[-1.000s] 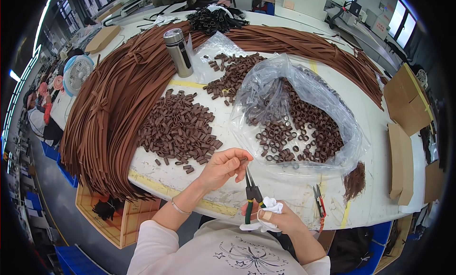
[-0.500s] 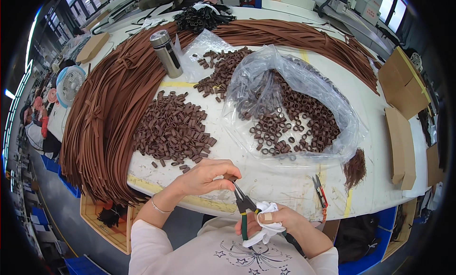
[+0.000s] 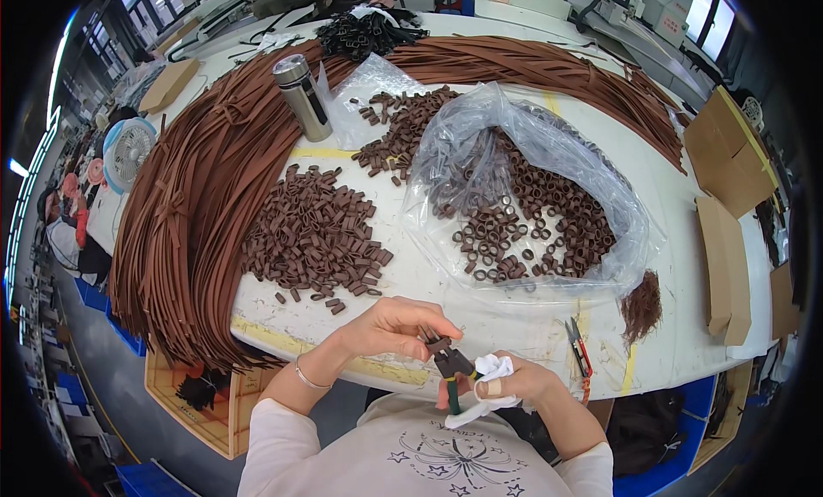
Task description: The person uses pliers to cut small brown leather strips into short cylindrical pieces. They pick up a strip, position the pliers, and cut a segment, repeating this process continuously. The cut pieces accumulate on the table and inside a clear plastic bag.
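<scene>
My right hand (image 3: pixel 525 380) grips a pair of pliers (image 3: pixel 453 361) with green and yellow handles. White cloth (image 3: pixel 495 365) is wrapped about the handle and fingers, and a plaster is on the thumb. A small brown strap loop (image 3: pixel 439 343) sits over the plier jaws. The fingers of my left hand (image 3: pixel 390 324) are closed at the loop and the jaw tips. Just beyond lies a heap of flattened brown loops (image 3: pixel 313 235). To its right, a clear plastic bag (image 3: pixel 433 197) holds rounder brown rings (image 3: pixel 557 201).
Long brown straps (image 3: pixel 206 180) curve round the left and back of the white table. A steel flask (image 3: pixel 302 98) stands beside them. Red-handled snips (image 3: pixel 579 347) lie near the front edge, by brown scraps (image 3: pixel 641 307). Cardboard boxes (image 3: pixel 729 150) stand at right.
The loop at my left fingertips has moved onto the plier jaws. My left hand has shifted right, over the jaws, and the pliers have tilted slightly.
</scene>
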### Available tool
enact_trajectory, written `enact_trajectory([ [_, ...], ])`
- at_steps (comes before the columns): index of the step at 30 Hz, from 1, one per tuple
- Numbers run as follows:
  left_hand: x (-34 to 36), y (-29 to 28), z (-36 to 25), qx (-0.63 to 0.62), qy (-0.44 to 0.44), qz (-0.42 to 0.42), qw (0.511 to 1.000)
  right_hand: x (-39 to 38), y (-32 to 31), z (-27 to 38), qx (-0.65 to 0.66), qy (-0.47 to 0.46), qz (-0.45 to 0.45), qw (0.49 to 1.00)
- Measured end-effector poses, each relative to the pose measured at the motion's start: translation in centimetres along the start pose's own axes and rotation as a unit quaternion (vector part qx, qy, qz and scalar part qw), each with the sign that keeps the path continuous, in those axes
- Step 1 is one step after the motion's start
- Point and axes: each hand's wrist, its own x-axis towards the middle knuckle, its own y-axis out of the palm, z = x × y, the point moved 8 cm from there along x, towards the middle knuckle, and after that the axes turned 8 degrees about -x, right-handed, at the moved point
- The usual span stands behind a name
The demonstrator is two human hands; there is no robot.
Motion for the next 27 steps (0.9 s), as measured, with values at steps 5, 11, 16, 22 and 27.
enact_trajectory([
  [5,0.9,0.4,0.3,-0.040,0.044,0.034,0.998,0.3,0.4,-1.4,0.109,0.014,0.054,0.993],
  [11,0.7,0.0,-0.4,-0.004,0.087,-0.038,0.995,0.2,-1.4,3.7,-0.430,-0.168,-0.136,0.877],
  [16,0.8,-1.0,0.4,0.025,0.108,-0.079,0.991,1.0,-2.7,2.8,-0.432,-0.228,-0.172,0.856],
  [22,0.9,-1.5,0.6,0.028,0.120,-0.141,0.982,1.8,-3.4,2.5,-0.438,-0.261,-0.200,0.836],
  [27,1.3,-1.4,0.8,-0.005,0.110,-0.170,0.979,1.9,-3.6,2.5,-0.433,-0.302,-0.218,0.821],
])
